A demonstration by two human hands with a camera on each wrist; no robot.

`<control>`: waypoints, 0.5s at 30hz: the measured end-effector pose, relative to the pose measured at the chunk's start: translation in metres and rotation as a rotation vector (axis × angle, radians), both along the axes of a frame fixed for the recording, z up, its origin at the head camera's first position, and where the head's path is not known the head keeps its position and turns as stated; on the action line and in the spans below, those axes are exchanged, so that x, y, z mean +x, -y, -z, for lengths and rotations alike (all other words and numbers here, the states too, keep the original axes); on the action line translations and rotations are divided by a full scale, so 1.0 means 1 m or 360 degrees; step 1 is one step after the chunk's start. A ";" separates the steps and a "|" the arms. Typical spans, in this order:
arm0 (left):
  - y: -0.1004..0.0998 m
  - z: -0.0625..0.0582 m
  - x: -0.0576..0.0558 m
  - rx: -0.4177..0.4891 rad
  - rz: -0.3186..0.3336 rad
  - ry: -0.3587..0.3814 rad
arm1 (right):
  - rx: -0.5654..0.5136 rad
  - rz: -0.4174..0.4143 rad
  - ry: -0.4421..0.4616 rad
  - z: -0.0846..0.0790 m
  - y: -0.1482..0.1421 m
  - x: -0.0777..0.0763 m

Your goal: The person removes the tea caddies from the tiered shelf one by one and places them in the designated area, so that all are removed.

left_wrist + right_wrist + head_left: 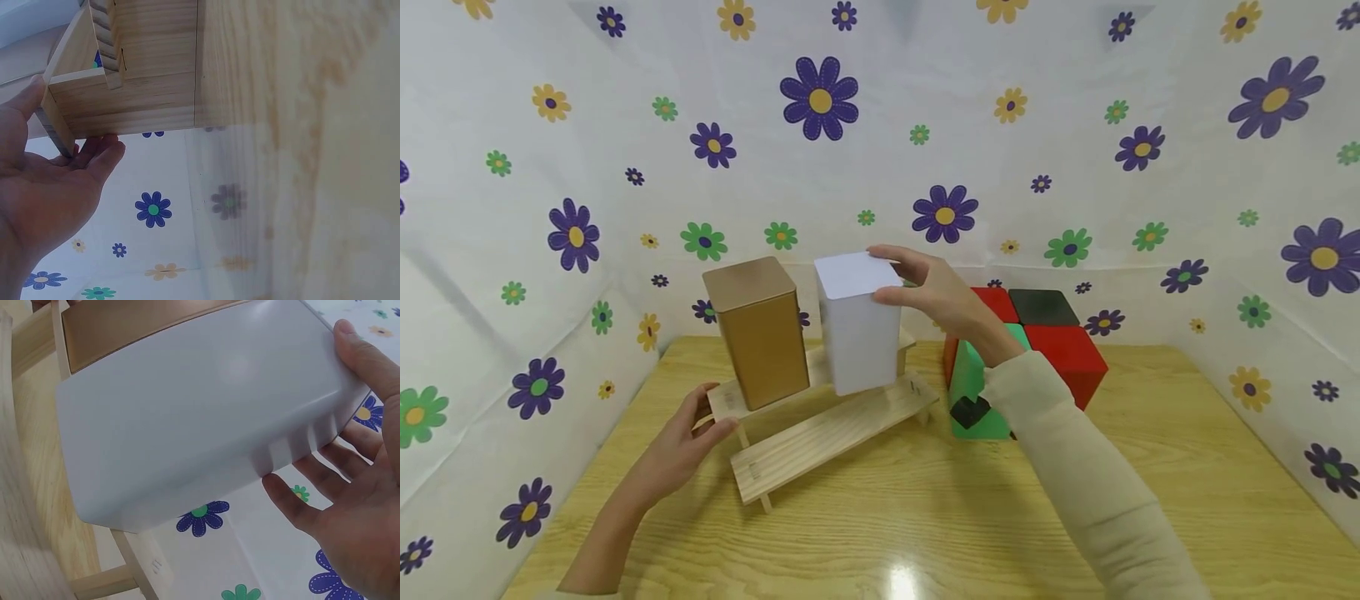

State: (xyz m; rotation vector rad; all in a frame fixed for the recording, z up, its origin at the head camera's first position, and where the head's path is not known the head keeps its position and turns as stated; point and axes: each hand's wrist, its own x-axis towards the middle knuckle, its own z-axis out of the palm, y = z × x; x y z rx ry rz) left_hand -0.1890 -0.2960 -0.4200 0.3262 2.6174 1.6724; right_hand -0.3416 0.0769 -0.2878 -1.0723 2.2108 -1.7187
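My right hand (936,292) holds a white rectangular tin (861,333) near its top, thumb on one side and fingers on another. The tin stands upright over the upper step of a two-step wooden rack (835,437). Beside it on that step is a gold-brown tin (763,342). With thumb and fingers around the end of the upper step, my left hand (681,446) grips the rack. The left wrist view shows the left hand (56,181) at the rack's end board (55,122). The white tin (200,419) fills much of the right wrist view, close beside the brown one (137,328).
Right of the rack, partly behind my right forearm, stands a group of red (1067,350), black (1043,307) and green (970,387) boxy things. All stand on a wood-grain table (880,533). Flower-patterned white cloth (880,158) surrounds the table's back and sides.
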 end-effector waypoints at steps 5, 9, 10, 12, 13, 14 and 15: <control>-0.001 0.000 0.000 0.0010 0.0003 0.0002 | -0.0008 0.0040 0.0015 0.001 -0.010 0.008; -0.001 0.000 0.001 0.0009 0.0006 0.0000 | -0.0040 0.0051 0.0029 0.003 -0.017 0.017; -0.002 0.000 0.001 0.0013 0.0009 0.0002 | -0.0051 0.0045 0.0033 0.003 -0.019 0.019; -0.001 0.000 0.001 0.0019 0.0010 0.0004 | -0.0071 0.0034 0.0033 0.004 -0.022 0.023; -0.002 0.000 0.000 0.0022 0.0007 0.0012 | -0.0086 0.0022 0.0033 0.004 -0.023 0.025; -0.002 0.000 0.000 0.0024 0.0007 0.0017 | -0.0097 0.0011 0.0030 0.005 -0.025 0.027; -0.002 0.000 0.000 0.0023 0.0008 0.0021 | -0.0103 0.0003 0.0022 0.005 -0.027 0.030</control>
